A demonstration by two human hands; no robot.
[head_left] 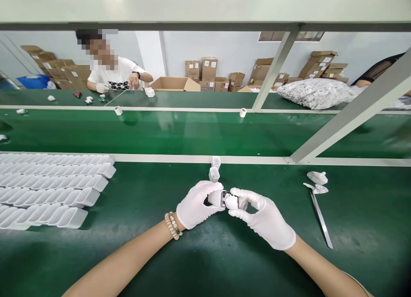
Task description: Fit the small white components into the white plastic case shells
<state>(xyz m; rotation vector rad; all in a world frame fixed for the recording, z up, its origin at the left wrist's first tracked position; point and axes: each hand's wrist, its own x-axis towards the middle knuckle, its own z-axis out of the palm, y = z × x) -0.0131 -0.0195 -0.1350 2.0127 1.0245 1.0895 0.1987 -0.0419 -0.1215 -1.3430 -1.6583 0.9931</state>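
Note:
My left hand (199,205), in a white glove with a beaded bracelet at the wrist, is closed around a white plastic housing (215,198). Its open end faces right. My right hand (265,215), gloved too, pinches a small rounded white part (231,201) with dark pieces at its left side. The two parts meet or nearly meet at the housing's mouth; I cannot tell how far one sits inside the other. Just beyond my hands, two white hollow housings (214,174) stand upright, one behind the other, with their openings up.
Rows of white housings (70,217) lie at the left. Tweezers (321,220) and crumpled white pieces (317,177) lie at the right. A green conveyor belt (192,132) runs behind a pale rail. Across it sits a person (117,76) near a carton (175,84). A slanted post (349,113) rises at the right.

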